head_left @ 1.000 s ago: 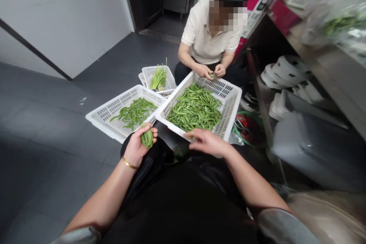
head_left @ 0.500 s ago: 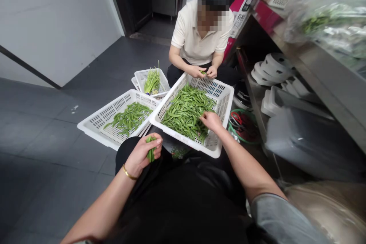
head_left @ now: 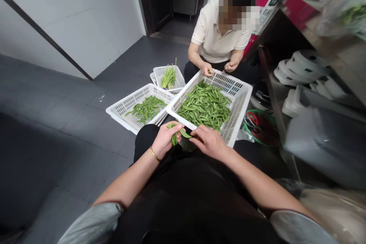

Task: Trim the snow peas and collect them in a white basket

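Several green pods (head_left: pixel 172 133) are gripped in my left hand (head_left: pixel 166 139), which wears a gold bracelet. One more pod (head_left: pixel 185 133) spans the gap between my hands, its left end at my left fingertips and its right end pinched by my right hand (head_left: pixel 210 142). My right hand is at the near rim of a large white basket (head_left: pixel 243 110) heaped with green pods (head_left: pixel 204 105). To the left, a second white basket (head_left: pixel 121 116) holds a smaller pile of pods (head_left: pixel 148 107).
Across the large basket sits a person (head_left: pixel 220 34) in a cream shirt, hands over its far rim. Behind the left basket, a small basket (head_left: pixel 179 78) holds green stalks (head_left: pixel 168 76). At right are a green basin (head_left: pixel 261 127), a grey bin (head_left: pixel 323 141) and a metal shelf (head_left: pixel 288 129).
My right hand has come out of the large basket to my left hand, bringing a pod. The other person's hands have parted. The view has shifted, so the scene sits further right.
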Demonstrator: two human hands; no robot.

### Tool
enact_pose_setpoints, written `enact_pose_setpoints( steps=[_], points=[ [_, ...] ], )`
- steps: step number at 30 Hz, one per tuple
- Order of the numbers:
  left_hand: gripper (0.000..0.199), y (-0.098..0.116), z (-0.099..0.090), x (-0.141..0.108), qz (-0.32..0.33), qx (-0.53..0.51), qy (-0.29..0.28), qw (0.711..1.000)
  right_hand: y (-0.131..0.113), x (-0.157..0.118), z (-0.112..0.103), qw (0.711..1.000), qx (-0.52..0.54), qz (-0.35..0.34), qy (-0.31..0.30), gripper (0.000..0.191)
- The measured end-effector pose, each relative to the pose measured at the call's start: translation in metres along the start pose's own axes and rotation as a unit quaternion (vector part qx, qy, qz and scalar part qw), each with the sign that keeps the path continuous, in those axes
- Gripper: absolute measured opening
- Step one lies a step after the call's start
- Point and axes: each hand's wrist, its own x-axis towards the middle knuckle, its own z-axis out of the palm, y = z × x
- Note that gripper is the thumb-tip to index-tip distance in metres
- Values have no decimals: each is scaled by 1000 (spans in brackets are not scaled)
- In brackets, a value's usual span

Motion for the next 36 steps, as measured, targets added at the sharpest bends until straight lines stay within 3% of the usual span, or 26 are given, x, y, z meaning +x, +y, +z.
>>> enact_pose_setpoints(
  steps=[3,5,7,9,11,13,15,18,23,31,34,36],
  points=[
    [26,1,-3,-6,38,58,7,998,0,9,2,976,193,91,-29,28],
    [24,2,-6,-8,84,110,3,990,1,12,12,943,279,157,-95,28],
    [22,6,-11,-7,138,139,14,981,5,10,24,908,315,200,-191,40],
    [22,12,-18,-6,168,137,38,975,12,4,31,912,260,199,-248,38],
    [24,16,-24,-4,151,124,44,980,19,-2,29,949,133,177,-223,19],
    [29,17,-26,-4,87,109,9,990,21,-3,18,978,54,149,-136,15],
    [31,13,-23,-4,34,79,-26,996,16,0,3,991,75,104,-46,18],
    [30,6,-13,-5,50,15,-4,999,-2,7,-11,994,109,17,15,19],
    [32,3,-3,-7,81,12,29,996,-15,8,-2,998,38,-13,38,23],
    [32,5,5,-9,67,2,42,997,-5,9,0,984,143,-71,73,15],
    [30,6,8,-11,79,25,26,996,-12,11,-3,983,172,-41,39,18],
    [30,7,6,-11,62,39,-6,997,-13,12,-7,967,254,15,-2,20]
  ],
)
